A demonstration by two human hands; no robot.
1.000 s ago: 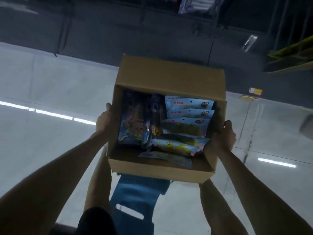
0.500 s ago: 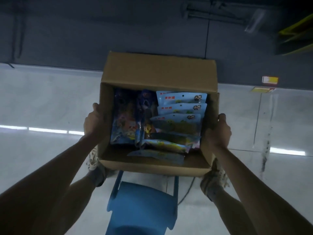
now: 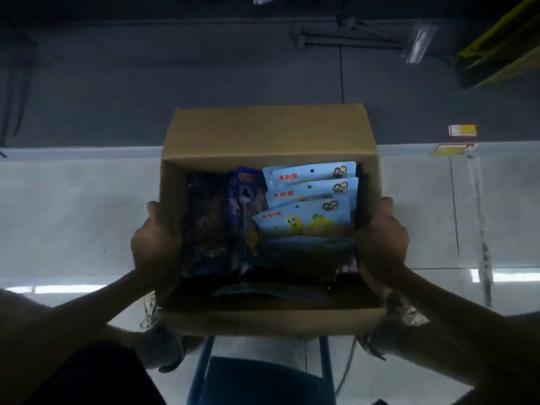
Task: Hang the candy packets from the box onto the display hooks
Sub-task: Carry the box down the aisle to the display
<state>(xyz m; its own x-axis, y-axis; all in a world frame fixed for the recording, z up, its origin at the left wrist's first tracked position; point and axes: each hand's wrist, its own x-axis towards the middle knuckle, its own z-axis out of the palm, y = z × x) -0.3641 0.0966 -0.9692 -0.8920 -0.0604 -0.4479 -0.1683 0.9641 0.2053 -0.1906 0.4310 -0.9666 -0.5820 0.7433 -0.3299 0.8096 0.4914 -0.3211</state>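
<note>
I hold an open cardboard box (image 3: 268, 133) in front of me above the floor. My left hand (image 3: 155, 244) grips its left wall and my right hand (image 3: 382, 241) grips its right wall. Inside, light-blue candy packets (image 3: 309, 206) with red lettering and yellow cartoon figures stand stacked on the right. Dark purple-blue packets (image 3: 233, 211) fill the left side. The near part of the box lies in shadow. No display hooks show clearly.
A blue plastic stool (image 3: 263, 378) stands on the pale tiled floor (image 3: 73, 217) right under the box. My shoes show at both sides of it. A dark shelf base (image 3: 175, 68) runs across the top, with a yellow price tag (image 3: 463, 131) at right.
The box has come closer to me and sits more centred above the blue stool. The view has tilted further down and the scene has darkened.
</note>
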